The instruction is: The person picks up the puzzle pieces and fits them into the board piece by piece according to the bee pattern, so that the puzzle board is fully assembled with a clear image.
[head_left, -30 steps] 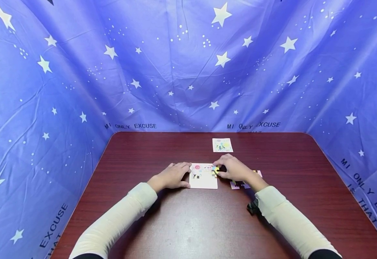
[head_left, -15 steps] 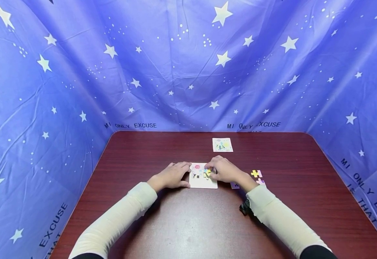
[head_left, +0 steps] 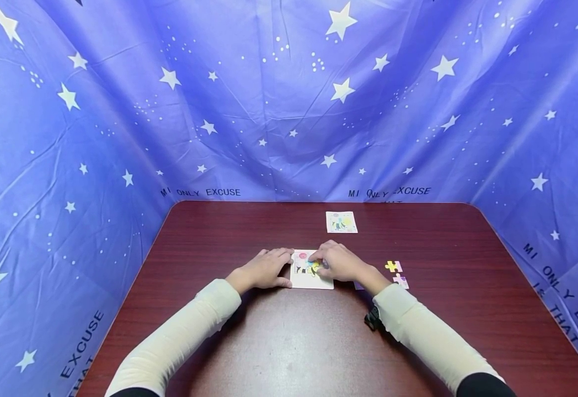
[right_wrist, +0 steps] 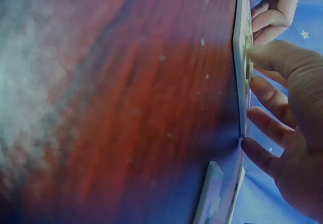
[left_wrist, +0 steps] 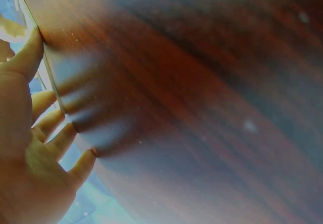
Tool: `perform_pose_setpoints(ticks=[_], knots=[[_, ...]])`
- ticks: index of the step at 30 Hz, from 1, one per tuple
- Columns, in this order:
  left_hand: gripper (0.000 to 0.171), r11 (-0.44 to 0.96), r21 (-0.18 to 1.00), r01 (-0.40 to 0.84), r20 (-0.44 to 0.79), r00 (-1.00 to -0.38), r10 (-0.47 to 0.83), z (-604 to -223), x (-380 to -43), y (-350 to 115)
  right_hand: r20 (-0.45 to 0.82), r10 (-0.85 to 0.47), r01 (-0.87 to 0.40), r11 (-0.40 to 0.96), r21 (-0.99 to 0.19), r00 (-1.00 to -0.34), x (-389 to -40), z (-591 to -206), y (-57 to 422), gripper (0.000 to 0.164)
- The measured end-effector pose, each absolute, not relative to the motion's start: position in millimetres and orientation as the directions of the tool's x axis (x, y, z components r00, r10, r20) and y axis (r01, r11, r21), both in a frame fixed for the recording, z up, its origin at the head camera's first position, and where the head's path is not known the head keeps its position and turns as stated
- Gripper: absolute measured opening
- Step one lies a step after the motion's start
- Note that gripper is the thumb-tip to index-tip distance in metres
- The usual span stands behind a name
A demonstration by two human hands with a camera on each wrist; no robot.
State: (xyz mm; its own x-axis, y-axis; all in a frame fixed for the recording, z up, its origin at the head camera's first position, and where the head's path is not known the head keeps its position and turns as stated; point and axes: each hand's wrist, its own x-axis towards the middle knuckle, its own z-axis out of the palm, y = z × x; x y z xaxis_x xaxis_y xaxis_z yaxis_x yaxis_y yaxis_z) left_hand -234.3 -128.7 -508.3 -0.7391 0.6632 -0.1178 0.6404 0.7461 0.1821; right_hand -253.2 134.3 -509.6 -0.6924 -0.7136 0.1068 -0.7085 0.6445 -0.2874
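A white puzzle board (head_left: 311, 284) with a printed picture lies flat on the table, a red round mark near its far left corner. My left hand (head_left: 265, 269) rests along the board's left side, fingertips at the far corner and thumb at the near one. In the left wrist view those fingers (left_wrist: 60, 141) are spread, tips down by the board's edge. Over the board's right half, my right hand (head_left: 341, 261) holds a yellow, black and light blue puzzle piece (head_left: 313, 268) between thumb and index finger, low against the board. The right palm hides part of the picture.
A small square picture card (head_left: 341, 222) lies farther back on the table (head_left: 289, 336). To the right are loose jigsaw pieces, one yellow (head_left: 393, 266) and one pinkish purple (head_left: 401, 282); another is partly covered by my right wrist. A starry blue cloth (head_left: 269, 110) surrounds the table.
My right hand has moved left from the board's right edge onto it, bringing the yellow and black piece along. This uncovered loose pieces at the right. My left hand has stayed in place.
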Motion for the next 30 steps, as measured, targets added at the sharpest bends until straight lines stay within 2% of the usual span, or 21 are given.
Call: perform_pose_setpoints(ticks=[30], knots=[[0.065,0.747,0.173,0.642,-0.111,-0.741,0.662,-513.0,-236.1,-128.6,0.043,-0.707,-0.696,0.680,-0.228,-0.705,-248.8,-505.6,125.4,0.032]])
